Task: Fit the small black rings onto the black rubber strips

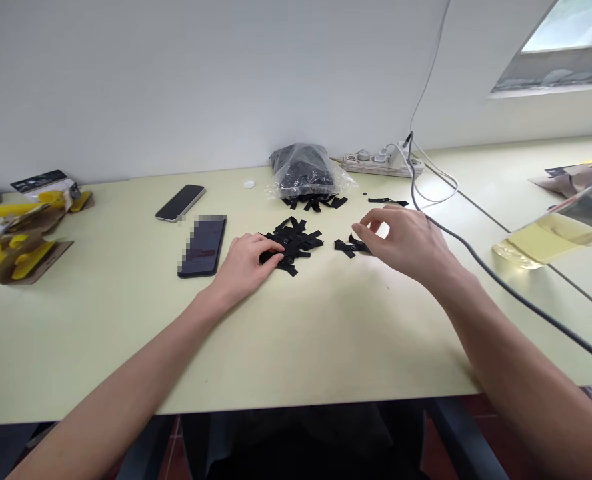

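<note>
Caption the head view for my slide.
Left hand at a pile of black strips, right hand near a smaller cluster, with a filled clear plastic bag behind.

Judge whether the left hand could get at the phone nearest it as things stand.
Probably yes: the nearer phone lies uncovered beside the left hand, with only bare table between, though the hand now rests at the black strips.

Two hands (245, 267); two phones (203, 248); one plastic bag (306, 170); one power strip (361, 165).
</note>
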`<move>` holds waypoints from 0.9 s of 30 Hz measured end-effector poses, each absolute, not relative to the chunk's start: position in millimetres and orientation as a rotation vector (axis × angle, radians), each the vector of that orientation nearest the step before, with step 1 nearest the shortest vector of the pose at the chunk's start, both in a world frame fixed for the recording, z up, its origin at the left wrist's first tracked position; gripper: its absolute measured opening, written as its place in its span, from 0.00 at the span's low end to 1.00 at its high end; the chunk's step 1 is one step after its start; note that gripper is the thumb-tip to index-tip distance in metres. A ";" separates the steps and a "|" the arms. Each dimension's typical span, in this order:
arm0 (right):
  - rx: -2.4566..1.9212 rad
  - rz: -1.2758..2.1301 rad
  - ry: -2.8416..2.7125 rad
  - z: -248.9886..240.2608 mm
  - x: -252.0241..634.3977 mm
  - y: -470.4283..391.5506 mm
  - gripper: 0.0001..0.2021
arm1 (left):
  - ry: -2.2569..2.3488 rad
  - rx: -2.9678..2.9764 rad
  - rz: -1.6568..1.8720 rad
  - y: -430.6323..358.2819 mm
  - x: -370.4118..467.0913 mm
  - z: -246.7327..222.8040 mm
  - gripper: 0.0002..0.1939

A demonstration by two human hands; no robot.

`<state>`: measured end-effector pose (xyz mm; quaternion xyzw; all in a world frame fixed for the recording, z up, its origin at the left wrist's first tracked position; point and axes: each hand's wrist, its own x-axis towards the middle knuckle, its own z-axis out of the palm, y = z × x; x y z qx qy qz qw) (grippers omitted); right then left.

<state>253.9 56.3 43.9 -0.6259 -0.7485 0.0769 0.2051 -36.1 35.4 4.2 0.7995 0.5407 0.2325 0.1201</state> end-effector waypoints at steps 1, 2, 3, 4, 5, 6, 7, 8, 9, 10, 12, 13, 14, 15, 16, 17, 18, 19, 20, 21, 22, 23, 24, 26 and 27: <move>-1.701 0.221 -2.097 42.4 251.5 55.7 0.15 | 1.573 2.338 0.681 35.7 -35.9 3.9 0.09; -1.647 0.237 -2.120 40.2 248.1 54.5 0.15 | 1.569 2.344 0.692 36.0 -35.7 3.9 0.09; -1.582 0.260 -2.151 37.4 243.7 52.6 0.14 | 1.568 2.352 0.716 35.9 -35.5 4.4 0.09; -1.512 0.288 -2.178 34.0 238.6 49.9 0.13 | 1.571 2.360 0.753 35.4 -35.2 5.2 0.09; -1.433 0.315 -2.199 30.3 232.9 46.5 0.13 | 1.575 2.362 0.801 34.4 -34.5 6.6 0.09; -1.354 0.340 -2.211 26.5 227.0 42.7 0.13 | 1.572 2.354 0.855 32.7 -33.3 8.3 0.09; -1.285 0.363 -2.212 22.8 221.1 38.6 0.14 | 1.557 2.335 0.906 30.4 -31.6 10.3 0.09; -1.229 0.394 -2.208 19.4 215.7 34.6 0.16 | 1.527 2.305 0.948 27.5 -29.4 12.4 0.09; -1.186 0.425 -2.204 16.5 211.1 31.1 0.19 | 1.483 2.267 0.977 24.2 -26.8 14.4 0.09; -1.148 0.457 -2.206 14.2 207.5 28.3 0.20 | 1.433 2.226 0.992 20.8 -23.9 16.1 0.08; -1.099 0.517 -2.210 11.7 203.9 25.9 0.16 | 1.339 2.157 0.989 14.8 -18.4 18.3 0.08; -1.089 0.541 -2.209 11.5 203.8 26.2 0.12 | 1.301 2.130 0.975 12.6 -16.2 18.8 0.08; -1.092 0.563 -2.199 12.0 204.6 27.2 0.09 | 1.275 2.108 0.955 11.0 -14.6 18.8 0.08; -1.105 0.584 -2.183 12.9 206.2 28.8 0.07 | 1.259 2.091 0.934 10.3 -13.8 18.7 0.09; -1.122 0.604 -2.164 14.2 208.3 30.5 0.07 | 1.255 2.075 0.918 10.1 -13.7 18.4 0.11; -1.137 0.625 -2.153 15.7 210.4 32.1 0.08 | 1.260 2.061 0.910 10.5 -14.2 18.0 0.12; -1.147 0.639 -2.152 17.1 212.3 33.4 0.08 | 1.271 2.051 0.907 11.1 -15.1 17.6 0.13; -1.152 0.644 -2.159 18.4 213.8 34.2 0.07 | 1.286 2.046 0.907 11.8 -16.1 17.2 0.13; -1.152 0.640 -2.172 19.3 214.7 34.6 0.07 | 1.296 2.045 0.908 12.4 -17.0 16.9 0.13; -1.146 0.633 -2.189 20.0 215.0 34.5 0.08 | 1.297 2.045 0.908 12.8 -17.6 16.6 0.13; -1.139 0.632 -2.209 20.3 214.7 34.1 0.10 | 1.286 2.046 0.903 12.8 -17.8 16.3 0.13; -1.133 0.637 -2.229 20.3 214.0 33.5 0.11 | 1.266 2.047 0.894 12.5 -17.5 15.9 0.13; -1.126 0.653 -2.250 20.3 213.1 32.9 0.12 | 1.240 2.048 0.884 12.0 -16.8 15.7 0.14; -1.113 0.693 -2.295 20.4 211.0 31.8 0.10 | 1.191 2.052 0.863 10.7 -14.9 15.5 0.14; -1.106 0.708 -2.316 20.7 210.2 31.5 0.09 | 1.178 2.056 0.854 10.2 -14.2 15.8 0.14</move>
